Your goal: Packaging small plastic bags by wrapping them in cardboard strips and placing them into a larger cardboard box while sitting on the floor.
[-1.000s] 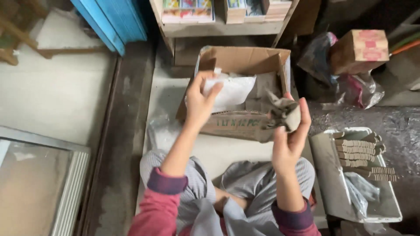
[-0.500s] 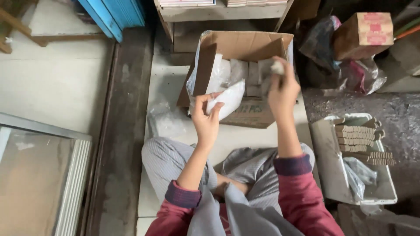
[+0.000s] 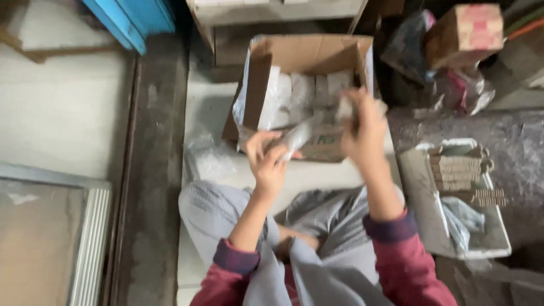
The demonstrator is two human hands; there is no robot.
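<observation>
I sit cross-legged on the floor in front of an open brown cardboard box [image 3: 283,54] that holds several pale wrapped blocks [image 3: 303,90]. My left hand [image 3: 266,164] pinches a clear plastic bag [image 3: 297,135] just before the box's front wall. My right hand [image 3: 362,127] grips the bag's other end together with a small grey piece [image 3: 343,107]; the blur hides how. Both hands hover at the box's near edge.
A white tray [image 3: 422,198] with rows of ridged brown sticks [image 3: 459,167] lies at my right. A crumpled plastic sheet [image 3: 207,158] lies left of the box. Behind stand a shelf unit [image 3: 272,11], a patterned carton [image 3: 467,28], dark bags and a blue panel [image 3: 130,17].
My right hand, which held a grey lump near my lap, reached into the box and has come back to the front edge. My left hand lowered the plastic bag toward it.
</observation>
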